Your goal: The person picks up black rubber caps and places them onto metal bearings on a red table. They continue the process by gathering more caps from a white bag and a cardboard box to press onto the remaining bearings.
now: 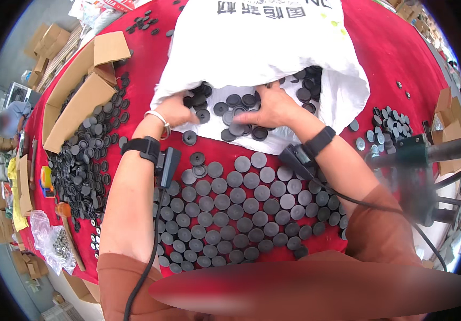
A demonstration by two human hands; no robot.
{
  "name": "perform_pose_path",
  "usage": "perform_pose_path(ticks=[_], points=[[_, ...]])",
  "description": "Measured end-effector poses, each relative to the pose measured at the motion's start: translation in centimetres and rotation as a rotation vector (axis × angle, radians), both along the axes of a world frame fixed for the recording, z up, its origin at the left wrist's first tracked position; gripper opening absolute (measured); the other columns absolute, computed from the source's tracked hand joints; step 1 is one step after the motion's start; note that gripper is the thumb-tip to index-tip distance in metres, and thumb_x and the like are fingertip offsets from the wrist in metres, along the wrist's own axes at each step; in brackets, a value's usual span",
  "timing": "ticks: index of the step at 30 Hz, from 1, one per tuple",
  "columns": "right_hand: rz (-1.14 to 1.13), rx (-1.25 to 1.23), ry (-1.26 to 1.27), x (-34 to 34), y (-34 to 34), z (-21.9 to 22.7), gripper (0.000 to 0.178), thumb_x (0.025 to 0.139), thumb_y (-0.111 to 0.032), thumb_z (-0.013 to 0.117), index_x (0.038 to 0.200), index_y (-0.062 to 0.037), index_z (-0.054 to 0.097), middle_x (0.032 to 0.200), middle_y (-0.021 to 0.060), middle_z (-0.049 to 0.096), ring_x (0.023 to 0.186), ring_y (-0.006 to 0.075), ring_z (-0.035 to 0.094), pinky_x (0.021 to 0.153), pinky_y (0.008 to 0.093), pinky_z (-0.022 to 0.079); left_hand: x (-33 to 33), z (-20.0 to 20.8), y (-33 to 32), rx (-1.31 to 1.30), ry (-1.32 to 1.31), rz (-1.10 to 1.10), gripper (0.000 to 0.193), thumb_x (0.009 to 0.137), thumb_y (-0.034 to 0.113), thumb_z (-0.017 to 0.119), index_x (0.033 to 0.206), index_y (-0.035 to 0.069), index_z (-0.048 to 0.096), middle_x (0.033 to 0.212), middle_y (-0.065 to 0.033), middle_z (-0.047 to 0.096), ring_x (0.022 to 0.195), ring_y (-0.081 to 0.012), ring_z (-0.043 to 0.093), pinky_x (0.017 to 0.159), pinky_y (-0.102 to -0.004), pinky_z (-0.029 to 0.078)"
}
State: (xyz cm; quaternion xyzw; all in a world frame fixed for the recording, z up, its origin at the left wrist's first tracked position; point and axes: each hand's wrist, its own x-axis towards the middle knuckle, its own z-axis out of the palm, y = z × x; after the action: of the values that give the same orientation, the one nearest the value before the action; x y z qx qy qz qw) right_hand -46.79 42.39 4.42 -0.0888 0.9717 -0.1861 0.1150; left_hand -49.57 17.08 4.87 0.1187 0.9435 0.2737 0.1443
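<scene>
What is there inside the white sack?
Black round caps lie in the mouth of the white sack. The deeper part is covered by the sack itself; its contents cannot be seen.

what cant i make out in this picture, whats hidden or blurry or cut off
In the head view:
- Discs deeper in the white sack: covered by its upper cloth.
- Left hand: fingertips unclear at the sack's edge.
- Cardboard box on the left: its side hides much of the inside.
- Silvery bits in the clear bag: too small.
- Metal stand: partly blurred.
</scene>
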Motion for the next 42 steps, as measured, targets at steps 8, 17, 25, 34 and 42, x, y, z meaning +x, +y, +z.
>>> perform_pose_path(ticks=[8, 17, 25, 34, 42], points=[[0.034, 0.085, -0.186, -0.9, -3.4, 0.8, 0.117, 0.042, -0.039, 0.088, 0.133, 0.0044, 0.029, 0.136, 0.0332, 0.021, 0.117, 0.0448, 0.040, 0.099, 0.0395, 0.039, -0.9, -0.4, 0.7, -0.202, -0.334, 0.204, 0.032, 0.055, 0.016, 0.082, 0.068, 0.001, 0.058, 0.059, -0.0077, 0.057, 0.051, -0.0200, 0.055, 0.047, -0.0312, 0.046], [0.206, 0.267, -0.459, -8.7, -8.0, 2.1, 0.051, 0.053, -0.016, 0.085, 0.094, 0.0039, 0.062, 0.094, 0.0141, 0.065, 0.073, 0.0230, 0.064, 0.058, 0.0317, 0.054, -2.8, 0.1, 1.0, 0.067, -0.481, 0.272, 0.077, 0.049, 0.005, 0.086, 0.116, 0.005, 0.047, 0.103, -0.0090, 0.058, 0.091, -0.0237, 0.058, 0.060, -0.0335, 0.054], [0.428, 0.379, -0.318, -9.4, -10.8, 2.3, 0.034, 0.055, -0.017, 0.080, 0.081, 0.0007, 0.066, 0.079, 0.0130, 0.066, 0.068, 0.0217, 0.063, 0.057, 0.0314, 0.052, -2.3, 0.0, 0.8, 0.150, -0.464, 0.169, 0.077, 0.047, 0.004, 0.085, 0.115, 0.004, 0.049, 0.101, -0.0081, 0.059, 0.086, -0.0227, 0.059, 0.064, -0.0335, 0.053], [0.206, -0.410, -0.506, -4.8, -7.7, 2.8, 0.070, 0.044, 0.008, 0.073, 0.111, 0.0042, 0.053, 0.091, 0.0061, 0.061, 0.078, 0.0169, 0.059, 0.070, 0.0285, 0.050, 1.6, -1.5, 2.5, 0.375, -0.161, 0.124, 0.045, 0.047, 0.002, 0.071, 0.090, -0.001, 0.059, 0.074, -0.0113, 0.061, 0.066, -0.0212, 0.060, 0.057, -0.0356, 0.050], [0.293, -0.331, -0.146, 0.8, -11.1, 3.7, 0.046, 0.050, 0.001, 0.066, 0.095, 0.0029, 0.057, 0.079, 0.0115, 0.061, 0.076, 0.0209, 0.057, 0.069, 0.0322, 0.047, 6.8, -0.5, 1.0, 0.380, 0.312, 0.337, 0.044, 0.061, 0.009, 0.067, 0.100, -0.003, 0.054, 0.094, -0.0276, 0.059, 0.093, -0.0415, 0.057, 0.080, -0.0436, 0.047]])
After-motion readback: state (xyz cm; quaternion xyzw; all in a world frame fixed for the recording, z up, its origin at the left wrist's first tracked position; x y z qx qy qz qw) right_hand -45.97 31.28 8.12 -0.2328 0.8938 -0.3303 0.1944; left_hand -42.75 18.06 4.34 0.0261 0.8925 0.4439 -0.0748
